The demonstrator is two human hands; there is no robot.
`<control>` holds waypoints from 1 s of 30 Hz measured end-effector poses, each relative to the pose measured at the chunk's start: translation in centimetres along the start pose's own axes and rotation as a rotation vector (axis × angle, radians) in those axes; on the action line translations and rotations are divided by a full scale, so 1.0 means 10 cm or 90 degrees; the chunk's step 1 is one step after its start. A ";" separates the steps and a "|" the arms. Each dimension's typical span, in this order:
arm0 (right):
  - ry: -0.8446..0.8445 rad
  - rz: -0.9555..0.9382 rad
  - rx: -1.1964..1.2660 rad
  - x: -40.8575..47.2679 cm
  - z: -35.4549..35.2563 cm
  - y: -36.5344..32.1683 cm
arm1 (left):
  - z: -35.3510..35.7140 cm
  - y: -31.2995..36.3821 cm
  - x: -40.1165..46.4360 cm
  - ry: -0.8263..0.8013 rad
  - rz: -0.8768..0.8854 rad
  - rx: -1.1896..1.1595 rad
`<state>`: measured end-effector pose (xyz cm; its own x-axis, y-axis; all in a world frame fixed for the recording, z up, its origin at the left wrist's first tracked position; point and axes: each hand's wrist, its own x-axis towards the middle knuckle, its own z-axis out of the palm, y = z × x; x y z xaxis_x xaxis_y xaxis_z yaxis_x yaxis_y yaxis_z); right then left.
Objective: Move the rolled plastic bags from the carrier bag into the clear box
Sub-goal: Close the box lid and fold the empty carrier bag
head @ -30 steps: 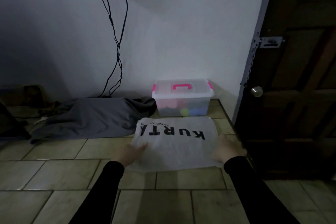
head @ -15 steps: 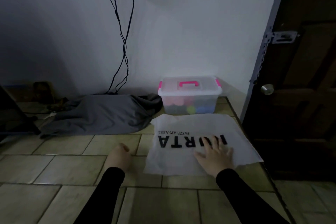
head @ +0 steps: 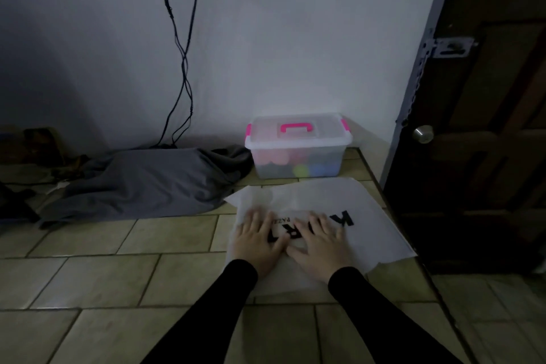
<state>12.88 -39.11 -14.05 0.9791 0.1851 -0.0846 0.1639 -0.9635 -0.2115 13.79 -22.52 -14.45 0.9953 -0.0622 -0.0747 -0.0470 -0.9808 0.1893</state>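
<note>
Rolled plastic bags cannot be made out for certain in this dim light: the soft coloured shapes behind the wall of the clear box may be some of them, and none shows on or under the white carrier bag, which looks flat.

The person's left hand and right hand lie side by side on the carrier bag, palms down, fingers straight and spread, pressing it to the tiled floor and gripping nothing. They cover part of the black lettering.

The clear box stands at 12 o'clock from the hands, just beyond the bag's far edge and against the wall. Its lid with the pink handle is on and the pink side clips look fastened.

The risks, judged from here: anything left inside the flattened bag would be crushed or missed under the palms, and the thin bag could slide on the smooth tiles under a push. The shut lid is the plain obstacle, since nothing can go in until it is unclipped.

A grey cloth bundle lies at 10 o'clock, touching the box's left side. Black cables hang down the wall at 11 o'clock. A dark door with knob and latch stands at 2 o'clock, close to the bag's right edge.
</note>
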 end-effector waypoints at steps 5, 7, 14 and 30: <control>0.021 0.122 0.031 -0.10 -0.05 0.41 | -0.05 -0.01 0.01 0.023 -0.125 -0.041; 0.015 0.113 0.041 -0.13 -0.07 0.55 | -0.12 -0.08 0.03 0.011 -0.168 0.026; 0.099 0.059 0.080 -0.26 -0.08 0.49 | -0.58 0.21 0.11 -0.150 -0.170 0.357; -0.073 -0.222 0.182 -0.69 -0.34 0.65 | -0.47 0.00 0.26 -0.143 -0.090 0.123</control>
<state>7.60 -47.26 -11.54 0.8496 0.5235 -0.0642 0.4248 -0.7514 -0.5049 16.77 -21.81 -10.04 0.9506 0.0593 -0.3048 0.0540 -0.9982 -0.0256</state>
